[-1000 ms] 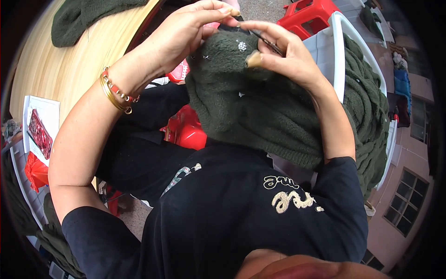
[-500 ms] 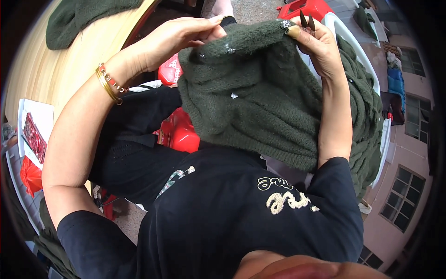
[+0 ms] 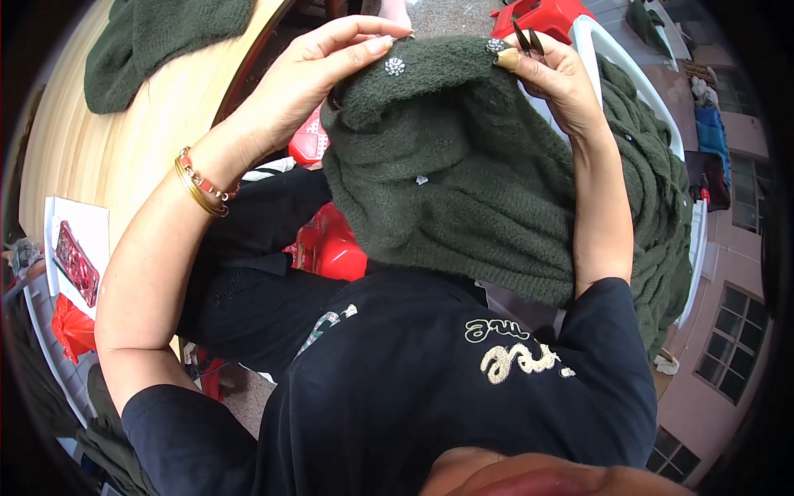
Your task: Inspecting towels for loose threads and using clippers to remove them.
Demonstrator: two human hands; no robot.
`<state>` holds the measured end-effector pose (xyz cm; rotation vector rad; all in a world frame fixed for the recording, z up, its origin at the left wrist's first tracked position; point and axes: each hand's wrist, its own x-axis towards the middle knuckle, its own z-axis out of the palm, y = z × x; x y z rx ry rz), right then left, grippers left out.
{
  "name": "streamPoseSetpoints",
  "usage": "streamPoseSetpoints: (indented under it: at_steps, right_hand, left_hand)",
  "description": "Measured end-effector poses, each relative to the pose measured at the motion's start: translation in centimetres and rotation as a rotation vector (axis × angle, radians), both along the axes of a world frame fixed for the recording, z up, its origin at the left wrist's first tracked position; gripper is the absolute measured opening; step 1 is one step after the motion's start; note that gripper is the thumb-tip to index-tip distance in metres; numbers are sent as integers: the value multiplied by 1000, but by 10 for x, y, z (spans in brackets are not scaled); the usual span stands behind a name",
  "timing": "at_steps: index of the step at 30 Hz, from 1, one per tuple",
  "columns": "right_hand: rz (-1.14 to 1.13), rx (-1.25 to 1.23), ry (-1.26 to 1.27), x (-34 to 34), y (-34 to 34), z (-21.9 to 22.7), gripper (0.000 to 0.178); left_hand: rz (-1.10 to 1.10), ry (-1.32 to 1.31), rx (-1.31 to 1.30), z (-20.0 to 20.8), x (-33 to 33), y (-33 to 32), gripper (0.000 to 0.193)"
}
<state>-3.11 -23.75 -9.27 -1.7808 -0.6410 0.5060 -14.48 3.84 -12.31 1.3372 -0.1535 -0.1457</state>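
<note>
A fuzzy dark green knitted garment [image 3: 447,190] hangs between my two hands, its upper edge pulled taut. My left hand [image 3: 343,54] pinches the left end of that edge between thumb and fingers. Just beside the thumb sits a sparkling flower-shaped button [image 3: 394,66]. At the other end, my right hand [image 3: 554,78] grips the edge beside a second sparkling button [image 3: 495,45]; a yellowish cover is on the thumb tip. Two dark pointed blades, seemingly small thread snips [image 3: 529,40], stick up from the same hand, their handle hidden. A small white tag [image 3: 421,179] shows on the garment.
More green knitwear [image 3: 649,182] is heaped in a white tub [image 3: 589,37] at right. Another green knit piece [image 3: 165,50] lies on the wooden table [image 3: 157,124] at left, near a phone in a red case [image 3: 77,264]. Red plastic stools [image 3: 339,248] stand below and beyond.
My left hand has tilted up and its thumb now presses the garment's edge, baring the button there. The edge is stretched straighter. My right hand keeps its grip, shifting slightly left.
</note>
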Motion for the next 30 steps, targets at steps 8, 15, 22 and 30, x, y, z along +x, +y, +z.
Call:
streamPoseSetpoints:
  at_steps: [8,15,22,30]
  right_hand:
    - [6,-30,-32,-2,2,1,27]
    - [26,-26,-104,-11,7,7,26]
    - [82,11,-191,-15,9,9,22]
    - [31,-48,-132,-18,12,9,20]
  left_hand:
    - [75,-116,23,-16,9,9,25]
    - [18,34,60,-9,2,0,26]
    - [-13,179,-20,-9,0,-2,31]
    - [4,156,38,-3,0,-1,27]
